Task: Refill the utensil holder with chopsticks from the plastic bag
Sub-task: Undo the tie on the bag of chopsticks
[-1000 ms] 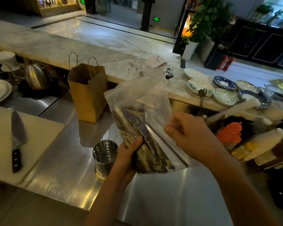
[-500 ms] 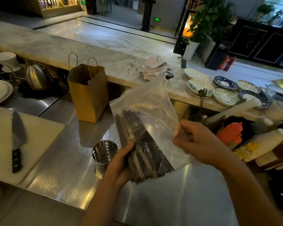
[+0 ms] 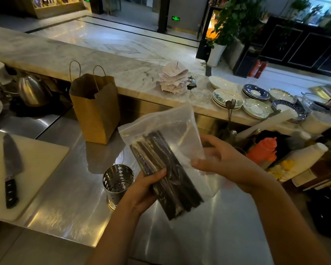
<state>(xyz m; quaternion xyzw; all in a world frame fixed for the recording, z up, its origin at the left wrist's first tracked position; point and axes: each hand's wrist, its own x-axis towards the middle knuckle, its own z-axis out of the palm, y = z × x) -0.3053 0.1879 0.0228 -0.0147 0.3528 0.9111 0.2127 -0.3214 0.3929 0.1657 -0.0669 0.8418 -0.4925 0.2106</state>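
Observation:
I hold a clear plastic bag (image 3: 182,129) above the steel counter, its mouth pointing up and away from me. A bundle of dark chopsticks (image 3: 166,173) lies inside it, slanting from upper left to lower right. My left hand (image 3: 145,190) grips the bag's lower part around the bundle. My right hand (image 3: 225,161) pinches the bag's right edge. The perforated steel utensil holder (image 3: 118,183) stands upright on the counter just left of my left hand, and I see nothing in it.
A brown paper bag (image 3: 96,108) stands behind the holder. At left, a knife (image 3: 11,169) rests on a white cutting board (image 3: 40,165), with a kettle (image 3: 32,89) beyond. Stacked plates (image 3: 254,100) line the marble ledge; bottles (image 3: 302,161) crowd the right.
The bag has tilted and shifted slightly right, its mouth drooping less. My right hand has slid along the bag's right edge while the left keeps its grip on the bundle.

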